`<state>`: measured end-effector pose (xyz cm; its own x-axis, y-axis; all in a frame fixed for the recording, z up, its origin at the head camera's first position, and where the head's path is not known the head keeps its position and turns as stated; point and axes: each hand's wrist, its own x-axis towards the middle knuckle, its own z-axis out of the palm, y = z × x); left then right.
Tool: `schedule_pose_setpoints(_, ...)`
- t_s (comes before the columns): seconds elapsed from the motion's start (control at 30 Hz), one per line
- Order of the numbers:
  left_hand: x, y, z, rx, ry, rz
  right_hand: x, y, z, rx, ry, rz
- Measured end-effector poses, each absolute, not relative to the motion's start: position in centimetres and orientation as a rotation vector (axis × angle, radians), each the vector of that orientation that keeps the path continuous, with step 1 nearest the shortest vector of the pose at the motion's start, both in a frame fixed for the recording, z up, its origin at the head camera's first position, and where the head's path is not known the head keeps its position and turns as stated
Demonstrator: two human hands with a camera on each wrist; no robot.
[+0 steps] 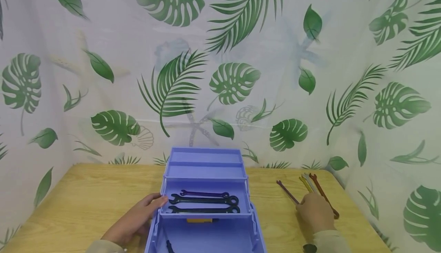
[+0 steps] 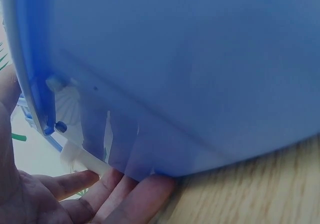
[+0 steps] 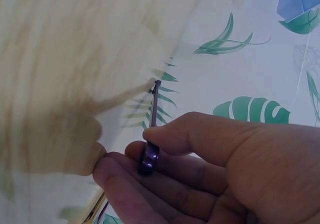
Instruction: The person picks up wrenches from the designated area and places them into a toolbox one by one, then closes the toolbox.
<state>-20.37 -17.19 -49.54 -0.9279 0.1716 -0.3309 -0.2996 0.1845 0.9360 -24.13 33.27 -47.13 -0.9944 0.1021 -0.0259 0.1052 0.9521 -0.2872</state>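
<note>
A blue toolbox [image 1: 210,237] stands open in front of me, its stepped trays raised at the back. My left hand [image 1: 139,216] holds its left side, the thumb by the edge of the wrench tray [image 1: 206,186] and the fingertips against the outer wall [image 2: 165,84]. In that tray lie two black wrenches [image 1: 204,199] and a smaller purple wrench [image 1: 203,194]. To the right of the box, my right hand [image 1: 316,211] pinches another small purple wrench [image 3: 154,106] between thumb and fingers, low over the table. Its open end points away from me.
Beyond the right hand, a yellow wrench [image 1: 305,184], a silver wrench [image 1: 309,182] and a red-brown wrench [image 1: 322,191] lie on the wooden table [image 1: 93,191]. Inside the box are a yellow item [image 1: 200,220] and a thin black tool [image 1: 169,246]. A leaf-patterned sheet [image 1: 193,92] hangs behind.
</note>
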Motion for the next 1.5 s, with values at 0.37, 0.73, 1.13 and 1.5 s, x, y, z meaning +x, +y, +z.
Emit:
schedule_pose_setpoints(0.37, -20.4, -17.2, -49.5, -0.149, 2.121, 1.773, -24.1, 33.1, -47.2, 0.169, 3.104, -0.434)
schedule_pose_setpoints(0.73, -20.6, -17.1, -49.6, -0.179, 2.14, 1.758, -24.1, 33.2, -47.1, 0.187, 3.087, -0.473)
schedule_pose_setpoints(1.13, -20.5, -17.2, -49.5, -0.14, 2.122, 1.781, -24.4, 32.9, -46.6, 0.114, 3.207, -0.51)
schedule_pose_setpoints(1.5, -20.5, -17.0, -49.5, -0.175, 2.136, 1.764, -24.2, 30.9, -45.9, 0.032, 3.367, -0.674)
